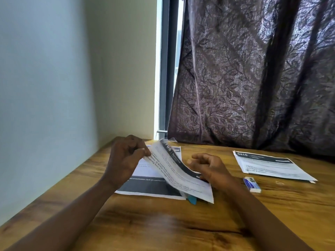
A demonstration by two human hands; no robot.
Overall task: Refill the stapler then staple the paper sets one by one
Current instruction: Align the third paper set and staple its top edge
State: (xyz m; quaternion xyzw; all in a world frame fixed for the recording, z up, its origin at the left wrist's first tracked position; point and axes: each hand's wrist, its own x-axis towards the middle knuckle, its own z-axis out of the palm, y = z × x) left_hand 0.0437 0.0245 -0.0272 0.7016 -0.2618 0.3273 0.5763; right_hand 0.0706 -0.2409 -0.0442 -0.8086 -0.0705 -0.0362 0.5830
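Wooden worktop [145, 229] nearest. Paper set [174, 171] is held lifted and bowed above it, pinched at one corner by left hand [125, 160]. Right hand [212, 171] is loosely curled at the opposite edge; grip cannot be told. Judged light and floppy, sheets prone to fanning: best taken at a corner, edges squared first. Printed text, dark header band. Beneath: flat paper stack [148, 187], blue object [192, 199], possibly the stapler. Small box [252, 184] and second paper set [272, 167] lie further right.
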